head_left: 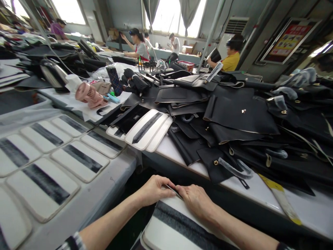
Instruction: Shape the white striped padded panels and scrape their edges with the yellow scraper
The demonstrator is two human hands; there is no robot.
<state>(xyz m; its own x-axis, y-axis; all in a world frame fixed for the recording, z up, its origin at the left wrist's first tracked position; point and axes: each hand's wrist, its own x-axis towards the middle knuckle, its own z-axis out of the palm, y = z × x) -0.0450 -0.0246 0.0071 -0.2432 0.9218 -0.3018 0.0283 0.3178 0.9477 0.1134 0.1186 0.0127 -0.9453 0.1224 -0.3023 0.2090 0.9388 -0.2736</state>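
Observation:
My left hand (158, 190) and my right hand (194, 198) are close together, low in the middle of the head view. Their thumbs and fingers pinch the far edge of a white panel with a dark stripe (179, 222). Between the fingertips shows a thin dark edge; whether it belongs to the same panel I cannot tell. The panel lies below my hands, partly covered by my right forearm, and at least one more white rounded panel edge shows under it at the left.
Striped white panels (78, 160) lie in rows on the left table (114, 182). More panels (145, 130) sit stacked on the bench edge ahead. Black leather bag pieces (241, 111) are heaped to the right. A pink fan (87, 94) and a kettle (53, 73) stand farther back. Several people work beyond.

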